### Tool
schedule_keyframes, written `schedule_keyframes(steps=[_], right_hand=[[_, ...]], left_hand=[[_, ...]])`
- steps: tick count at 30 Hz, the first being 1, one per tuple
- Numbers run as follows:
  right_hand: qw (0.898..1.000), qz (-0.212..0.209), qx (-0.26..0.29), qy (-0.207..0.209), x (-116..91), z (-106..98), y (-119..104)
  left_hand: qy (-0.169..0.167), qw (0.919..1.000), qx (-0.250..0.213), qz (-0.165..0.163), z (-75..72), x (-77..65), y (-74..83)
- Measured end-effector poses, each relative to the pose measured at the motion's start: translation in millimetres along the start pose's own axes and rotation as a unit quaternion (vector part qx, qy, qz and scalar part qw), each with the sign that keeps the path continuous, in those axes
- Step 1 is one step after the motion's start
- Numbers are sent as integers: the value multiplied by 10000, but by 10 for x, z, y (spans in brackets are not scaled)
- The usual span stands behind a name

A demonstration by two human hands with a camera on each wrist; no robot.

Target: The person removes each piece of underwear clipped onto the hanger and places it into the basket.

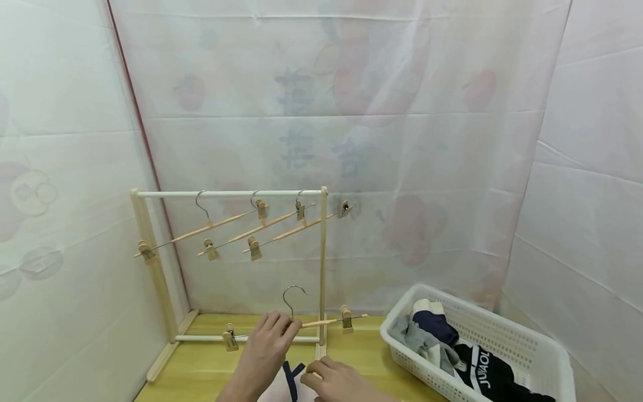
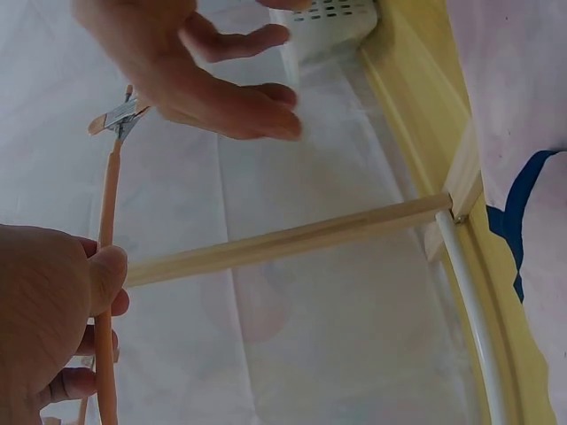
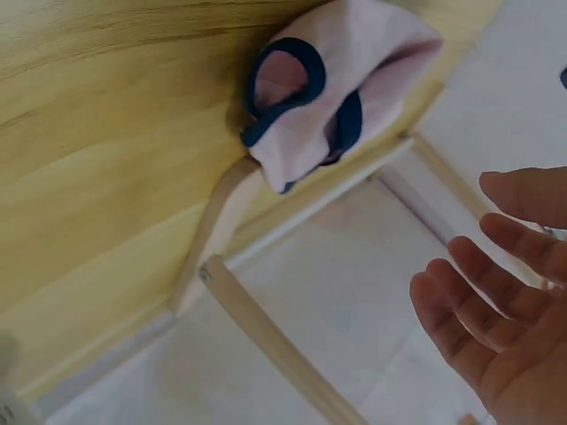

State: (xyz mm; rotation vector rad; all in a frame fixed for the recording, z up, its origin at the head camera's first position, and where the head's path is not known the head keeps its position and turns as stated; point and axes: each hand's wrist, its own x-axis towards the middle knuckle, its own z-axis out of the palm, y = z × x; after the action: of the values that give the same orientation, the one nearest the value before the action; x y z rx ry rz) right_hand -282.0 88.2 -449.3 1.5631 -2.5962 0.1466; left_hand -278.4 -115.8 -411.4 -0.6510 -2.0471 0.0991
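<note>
My left hand (image 1: 267, 349) grips the wooden bar of a clip hanger (image 1: 317, 323), thumb and fingers round it, also plain in the left wrist view. The hanger's metal hook points up, and a wooden clip sits near each end. Below it on the yellow table lies a pale pink garment with dark blue trim (image 3: 376, 40), partly hidden by the hands in the head view. My right hand (image 1: 346, 382) is beside the garment, its fingers loosely bent. In the right wrist view that hand (image 3: 505, 319) holds nothing and is apart from the cloth.
A wooden rack with a white top rail (image 1: 231, 194) stands at the back left; three clip hangers (image 1: 211, 227) hang from it. To the right, a white plastic basket (image 1: 547, 349) holds grey, navy and black clothes (image 1: 432, 326). Pale printed sheets form walls around the table.
</note>
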Motion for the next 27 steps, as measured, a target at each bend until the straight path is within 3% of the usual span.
schedule_keyframes(steps=[9, 15, 19, 24, 27], right_hand=[[9960, -10, -202, -876, 256, 294, 16], [9869, -470, -624, -1410, 381, 460, -15], [9877, -701, -669, -1227, 398, 597, -36], [9916, -861, -598, -760, 454, 754, -40], [9941, -639, -479, -730, 495, 794, -27]], left_hand=[[-8, 10000, 79, -6, 4, -7, -32], [-62, 10000, 31, -42, 2, 10, -8], [-217, 9998, -42, -6, -16, 11, 26], [-80, 9999, -114, 39, 14, 4, 43], [22, 10000, -84, 25, 35, 3, 41]])
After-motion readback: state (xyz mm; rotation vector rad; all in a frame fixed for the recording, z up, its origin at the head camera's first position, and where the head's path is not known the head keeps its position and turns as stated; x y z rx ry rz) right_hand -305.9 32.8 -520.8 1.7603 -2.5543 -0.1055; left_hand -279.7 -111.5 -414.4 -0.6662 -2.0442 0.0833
